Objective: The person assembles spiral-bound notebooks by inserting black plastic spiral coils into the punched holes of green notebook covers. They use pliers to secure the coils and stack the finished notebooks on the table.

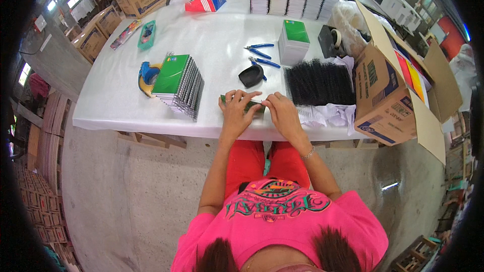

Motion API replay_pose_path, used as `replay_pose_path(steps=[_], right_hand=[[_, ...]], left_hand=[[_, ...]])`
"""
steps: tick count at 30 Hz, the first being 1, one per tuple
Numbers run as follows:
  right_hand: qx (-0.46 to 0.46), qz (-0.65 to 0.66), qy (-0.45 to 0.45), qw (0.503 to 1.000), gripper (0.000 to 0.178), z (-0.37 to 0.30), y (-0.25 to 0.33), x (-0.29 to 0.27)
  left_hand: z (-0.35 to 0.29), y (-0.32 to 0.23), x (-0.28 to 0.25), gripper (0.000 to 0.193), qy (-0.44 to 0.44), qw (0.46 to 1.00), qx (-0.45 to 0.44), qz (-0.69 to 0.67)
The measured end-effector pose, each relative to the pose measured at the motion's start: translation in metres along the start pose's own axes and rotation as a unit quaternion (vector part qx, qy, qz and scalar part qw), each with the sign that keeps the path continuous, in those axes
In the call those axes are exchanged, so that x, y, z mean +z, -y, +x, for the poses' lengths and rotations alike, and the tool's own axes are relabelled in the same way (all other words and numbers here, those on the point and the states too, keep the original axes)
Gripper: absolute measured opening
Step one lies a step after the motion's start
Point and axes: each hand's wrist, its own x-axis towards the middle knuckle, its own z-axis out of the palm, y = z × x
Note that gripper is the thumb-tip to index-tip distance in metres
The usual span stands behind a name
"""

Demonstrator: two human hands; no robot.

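Resting with its fingers spread, the left hand [236, 113] lies over a small green-covered notebook [258, 109] near the front edge of the white-covered table [113, 98]. Thumb and forefinger of the right hand [283, 114] come close together at the notebook's right end; whether they pinch something there, I cannot tell. Just beyond the hands sits a black dish [250, 76], with two blue-handled pliers [267, 63] near it. To the left stands a stack of green-covered spiral notebooks [171, 74], beside a blue and tan ring-shaped thing [147, 74]. To the right lies a pile of black binding coils [320, 82], with green-topped pads [294, 48] behind. Farther right stands an open cardboard box [383, 88].
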Motion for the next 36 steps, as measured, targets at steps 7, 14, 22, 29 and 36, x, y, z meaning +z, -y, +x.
replay_pose_path(steps=[7,14,22,29,36], right_hand=[[-0.008,0.015,-0.007,1.0,0.019,0.004,0.005,0.0],[-0.017,0.137,0.141,0.98,0.024,0.015,-0.024,0.0],[-0.074,0.041,0.164,0.983,0.048,0.098,-0.073,0.039],[-0.041,-0.029,0.155,0.987,0.06,0.101,-0.069,0.078],[-0.052,0.03,0.085,0.995,0.048,0.095,-0.072,0.077]], left_hand=[[0.003,0.016,-0.01,0.048,-0.092,0.989,0.017,-0.111],[-0.005,0.031,-0.005,0.048,-0.07,0.979,-0.086,-0.169],[-0.01,0.043,-0.01,0.046,-0.045,0.979,-0.067,-0.188],[-0.013,0.051,-0.024,0.06,-0.018,0.981,-0.06,-0.184],[-0.006,0.052,-0.014,0.072,-0.026,0.98,-0.065,-0.189]])
